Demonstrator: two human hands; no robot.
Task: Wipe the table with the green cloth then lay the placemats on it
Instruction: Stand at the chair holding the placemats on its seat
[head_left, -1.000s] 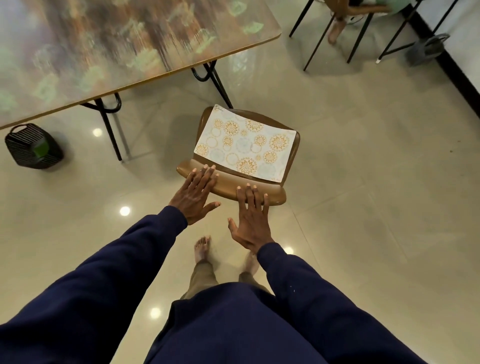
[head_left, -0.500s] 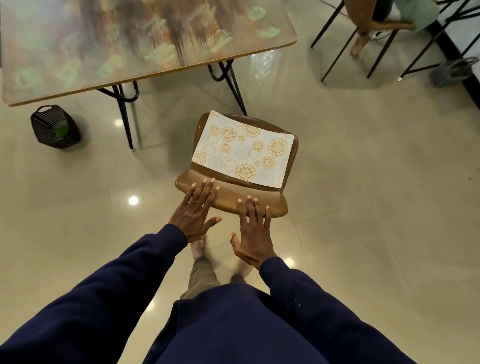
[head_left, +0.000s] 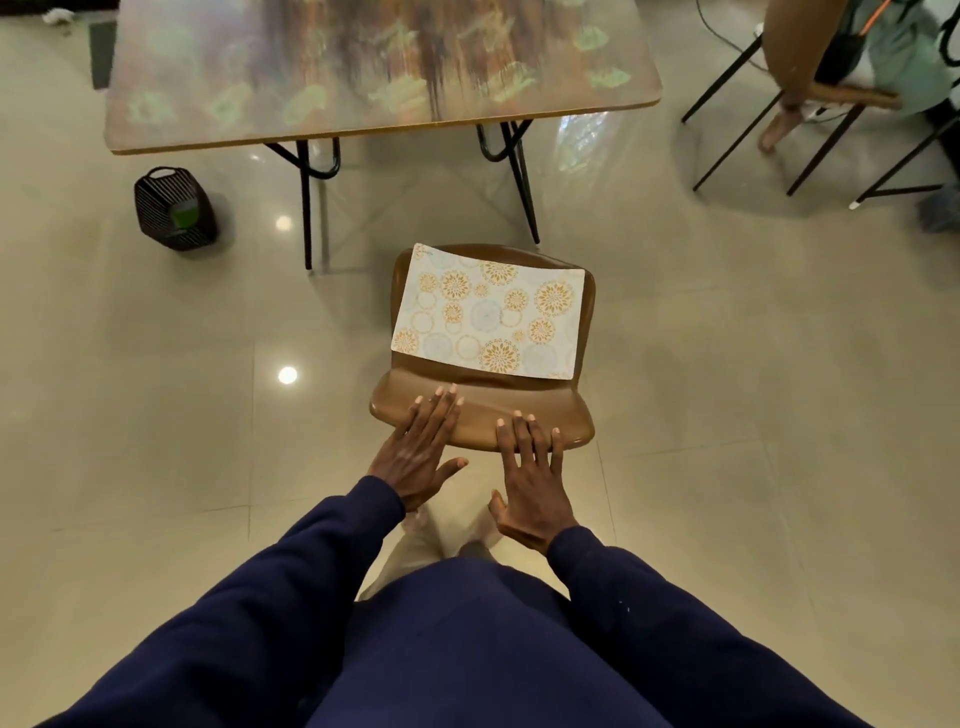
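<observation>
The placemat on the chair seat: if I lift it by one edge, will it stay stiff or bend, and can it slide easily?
The placemat looks thin and lies flat, so it probably bends and weighs little. The chair seat looks glossy, so a push may slide it easily.

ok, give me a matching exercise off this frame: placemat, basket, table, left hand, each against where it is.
Things:
1. placemat
2. basket
3. table
4. left hand

Places:
A. on the floor, left of the table legs
B. fingers straight, at the back of the chair
C. beyond the chair, on black legs
D. flat on the chair seat

Pairs: 1-D, 2-A, 3-C, 4-B
</observation>
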